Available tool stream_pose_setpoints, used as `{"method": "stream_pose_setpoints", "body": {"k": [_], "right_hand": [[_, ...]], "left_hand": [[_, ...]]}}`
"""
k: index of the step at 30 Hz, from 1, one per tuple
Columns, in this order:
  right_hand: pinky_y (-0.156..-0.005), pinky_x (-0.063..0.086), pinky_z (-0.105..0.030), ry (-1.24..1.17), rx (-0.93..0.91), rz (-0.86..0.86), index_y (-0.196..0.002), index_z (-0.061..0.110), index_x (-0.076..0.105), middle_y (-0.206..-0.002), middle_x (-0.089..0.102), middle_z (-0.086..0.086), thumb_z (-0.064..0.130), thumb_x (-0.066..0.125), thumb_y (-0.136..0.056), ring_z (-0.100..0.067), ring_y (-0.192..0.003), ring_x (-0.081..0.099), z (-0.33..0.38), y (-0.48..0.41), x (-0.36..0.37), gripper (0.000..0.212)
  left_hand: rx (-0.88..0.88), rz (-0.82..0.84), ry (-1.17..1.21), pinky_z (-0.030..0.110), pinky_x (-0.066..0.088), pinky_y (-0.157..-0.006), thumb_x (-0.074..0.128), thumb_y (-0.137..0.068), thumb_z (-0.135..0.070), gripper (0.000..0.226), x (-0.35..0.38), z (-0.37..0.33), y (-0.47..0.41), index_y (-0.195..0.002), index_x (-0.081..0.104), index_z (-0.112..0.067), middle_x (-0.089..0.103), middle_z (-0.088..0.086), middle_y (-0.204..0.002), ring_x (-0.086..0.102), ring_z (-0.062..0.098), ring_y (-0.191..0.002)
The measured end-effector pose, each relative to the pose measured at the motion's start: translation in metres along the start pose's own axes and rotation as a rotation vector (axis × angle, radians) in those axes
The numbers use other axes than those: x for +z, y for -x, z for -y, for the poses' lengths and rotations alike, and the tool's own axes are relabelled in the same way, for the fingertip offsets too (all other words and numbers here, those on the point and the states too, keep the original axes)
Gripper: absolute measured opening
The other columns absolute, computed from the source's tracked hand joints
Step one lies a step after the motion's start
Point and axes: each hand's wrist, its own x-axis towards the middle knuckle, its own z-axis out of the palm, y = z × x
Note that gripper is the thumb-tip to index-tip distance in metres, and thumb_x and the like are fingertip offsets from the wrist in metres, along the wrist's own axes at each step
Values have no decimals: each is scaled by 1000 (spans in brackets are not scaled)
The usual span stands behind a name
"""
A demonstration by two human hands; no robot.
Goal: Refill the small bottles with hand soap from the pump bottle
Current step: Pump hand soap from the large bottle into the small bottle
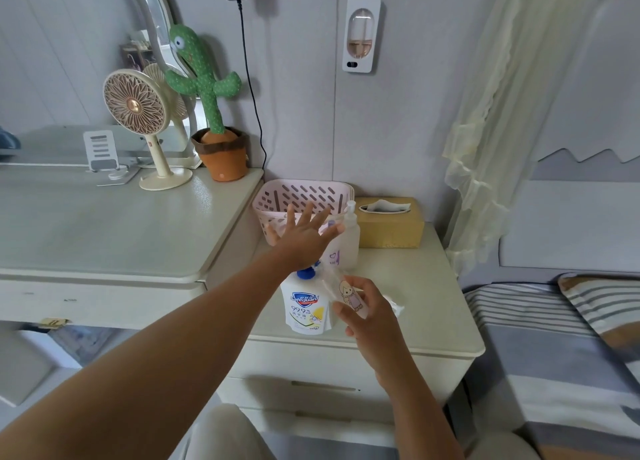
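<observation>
A white Safeguard soap pump bottle point(306, 309) with a blue pump top stands near the front of the nightstand point(429, 307). My left hand point(304, 238) lies flat with fingers spread, its palm pressing down on the blue pump. My right hand point(363, 312) grips a small clear bottle point(341, 291) with a cartoon girl sticker, tilted with its mouth at the pump's nozzle. Behind them stands a second small bottle with a purple heart label point(334, 255) and a taller frosted pump bottle point(350, 238).
A pink slotted basket point(304, 193) sits at the back of the nightstand beside a yellow tissue box point(389, 224). To the left is a higher dresser point(104, 224) with a fan, phone stand and cactus toy. A bed point(554, 338) lies right. A crumpled tissue point(396, 305) lies by my right hand.
</observation>
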Motion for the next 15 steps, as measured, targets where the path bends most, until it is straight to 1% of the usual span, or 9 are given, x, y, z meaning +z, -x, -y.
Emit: {"method": "stream_pose_setpoints", "body": {"k": [2,5,7,10,15], "right_hand": [[-62,45,-11,2,10,5,-111,29,52,-99,60,18,13,64,-87,5,-73,58,-2,1,2,31],[-62,44,-11,1,1,5,-110,30,52,-99,61,17,12,64,-87,10,-73,58,-2,1,1,31],[-65,45,-13,5,3,12,-109,33,52,-100,60,18,14,64,-87,7,-78,59,1,1,0,31],[-69,47,-14,7,-1,12,-110,34,51,-104,59,19,17,64,-88,1,-85,60,4,0,-2,31],[-66,46,-14,17,-7,12,-114,29,52,-103,60,17,16,64,-87,2,-82,59,2,-1,0,33]], "left_hand": [[3,-9,12,55,-17,-107,16,-98,-55,58,5,2,1,-150,6,-32,-8,-2,-158,-18,23,-143],[-35,8,56,60,-17,-108,18,-92,-65,63,11,8,-10,-149,11,-38,-6,-7,-158,-16,22,-144],[-55,8,68,64,-16,-106,17,-87,-70,67,9,9,-14,-147,12,-42,-6,-10,-158,-16,21,-144],[-33,-31,30,64,-17,-105,14,-86,-71,67,6,9,-19,-147,10,-43,-8,-10,-158,-17,22,-144],[-33,-61,88,65,-16,-106,16,-87,-71,66,11,12,-15,-147,10,-44,-7,-10,-158,-16,21,-144]]}}
